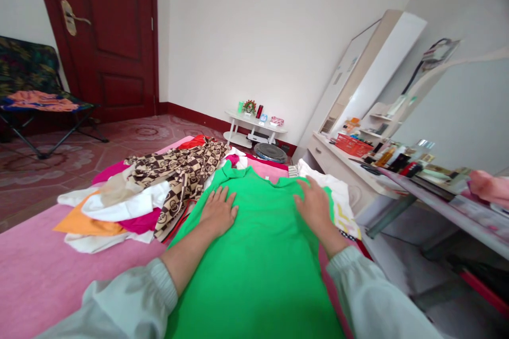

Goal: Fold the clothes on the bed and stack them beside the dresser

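Note:
A bright green garment [262, 254] lies spread out on the pink cover, its neck edge at the far end. My left hand [218, 212] rests flat on its upper left part, fingers apart. On the upper right part lies my right hand [316, 209], palm down with the fingers spread and the fingertips near the neck edge. Neither hand grips anything. Beyond and beside the green cloth, a white garment with yellow print [342, 196] shows at the right.
Left of the green cloth is a heap with a brown checked garment [178, 164], an orange cloth [89, 217] and white pieces [127, 204] on the pink cover [35, 270]. A dressing table [369, 177] with bottles stands at the right, a folding chair [40, 106] at the left.

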Available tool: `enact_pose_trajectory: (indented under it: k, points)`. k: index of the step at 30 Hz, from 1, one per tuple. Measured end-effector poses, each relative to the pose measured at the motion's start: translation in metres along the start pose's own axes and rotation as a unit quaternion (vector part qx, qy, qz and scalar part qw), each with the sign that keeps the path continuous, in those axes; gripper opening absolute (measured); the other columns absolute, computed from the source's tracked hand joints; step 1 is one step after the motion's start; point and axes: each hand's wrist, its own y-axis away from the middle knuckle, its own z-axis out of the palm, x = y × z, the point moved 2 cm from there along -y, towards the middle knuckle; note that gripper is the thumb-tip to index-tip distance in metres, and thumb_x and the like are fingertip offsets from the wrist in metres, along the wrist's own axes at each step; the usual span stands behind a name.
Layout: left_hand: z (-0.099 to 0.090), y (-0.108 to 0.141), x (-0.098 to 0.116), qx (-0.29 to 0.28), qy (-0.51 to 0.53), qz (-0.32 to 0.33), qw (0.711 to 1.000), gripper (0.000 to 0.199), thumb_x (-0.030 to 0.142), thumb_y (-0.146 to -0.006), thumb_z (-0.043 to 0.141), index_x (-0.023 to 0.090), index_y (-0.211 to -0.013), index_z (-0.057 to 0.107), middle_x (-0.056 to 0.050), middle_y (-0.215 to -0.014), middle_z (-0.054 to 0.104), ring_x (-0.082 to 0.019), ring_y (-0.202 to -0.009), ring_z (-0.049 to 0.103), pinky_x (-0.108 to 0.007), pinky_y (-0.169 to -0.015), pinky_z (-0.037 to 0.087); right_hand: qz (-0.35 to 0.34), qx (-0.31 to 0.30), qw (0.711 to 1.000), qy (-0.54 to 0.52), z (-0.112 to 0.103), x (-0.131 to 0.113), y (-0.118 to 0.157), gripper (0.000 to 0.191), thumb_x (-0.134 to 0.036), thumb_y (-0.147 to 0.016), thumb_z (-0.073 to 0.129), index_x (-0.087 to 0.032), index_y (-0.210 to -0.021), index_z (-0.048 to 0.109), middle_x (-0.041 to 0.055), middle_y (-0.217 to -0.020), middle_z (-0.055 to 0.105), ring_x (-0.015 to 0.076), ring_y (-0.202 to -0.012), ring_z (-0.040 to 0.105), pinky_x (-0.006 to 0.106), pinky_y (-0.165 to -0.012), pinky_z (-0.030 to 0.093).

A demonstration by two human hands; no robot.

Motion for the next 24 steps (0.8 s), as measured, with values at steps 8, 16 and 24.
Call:
enact_pose_trajectory:
  k: [8,16,24]
  points:
    - [0.001,0.002,-0.002,0.005,0.008,0.007,1.000,0.054,0.046,-0.092,0.037,0.020,-0.139,0.045,-0.011,-0.151,0.031,-0.030,-0.140,0.023,-0.048,-0.115,0.017,-0.025,-0.143,0.975,-0.169,0.073,-0.088,0.043,0.051,-0.048,-0.091,0.044,-0.023,-0.136,0.048,0.0108,-0.147,0.038,0.0287,-0.136,0.031,0.052,-0.109,0.024]
    - [-0.033,-0.040,-0.015,0.034,0.009,-0.061,0.998,0.044,0.033,-0.089,0.044,0.019,-0.130,0.048,-0.014,-0.106,0.066,-0.028,-0.101,0.061,-0.040,-0.087,0.046,-0.018,-0.111,0.970,-0.215,0.077,-0.076,0.043,0.043,-0.041,-0.090,0.048,-0.024,-0.129,0.055,0.0093,-0.142,0.045,0.0255,-0.134,0.036,0.047,-0.110,0.024]
    - [-0.043,-0.114,-0.034,0.001,0.111,-0.085,0.990,0.032,0.027,-0.070,0.070,0.024,-0.101,0.068,-0.003,-0.074,0.071,-0.022,-0.077,0.068,-0.029,-0.075,0.048,-0.004,-0.104,0.964,-0.247,0.079,-0.075,0.043,0.041,-0.039,-0.088,0.051,-0.025,-0.126,0.058,0.0083,-0.141,0.047,0.0242,-0.132,0.038,0.045,-0.110,0.024]
